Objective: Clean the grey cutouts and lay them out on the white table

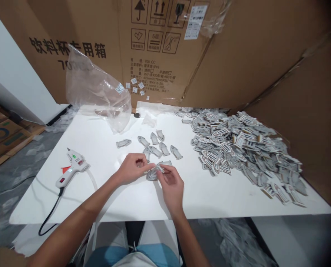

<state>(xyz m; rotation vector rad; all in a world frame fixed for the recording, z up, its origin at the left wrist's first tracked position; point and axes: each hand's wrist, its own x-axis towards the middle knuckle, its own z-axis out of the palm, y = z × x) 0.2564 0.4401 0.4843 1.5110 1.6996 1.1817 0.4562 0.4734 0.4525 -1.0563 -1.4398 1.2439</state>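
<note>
My right hand (pixel 171 184) pinches a grey shaped felt-like patch (pixel 154 173) between thumb and fingers, low in the middle of the white table (pixel 104 207). My left hand (pixel 132 168) sits just left of it, its index finger stretched across the patch's top. A second grey patch (pixel 164 163) lies partly under my right fingers. Several similar grey patches (pixel 159 146) lie loosely spaced just beyond my hands. Further right spreads a large heap of striped patches (pixel 245 152).
A white hot glue gun (pixel 72 167) lies on the table left of my hands, its black cord dropping over the front edge. A crumpled clear plastic bag (pixel 97 91) stands at the back. Printed cardboard sheets (pixel 156 48) wall the back and right sides.
</note>
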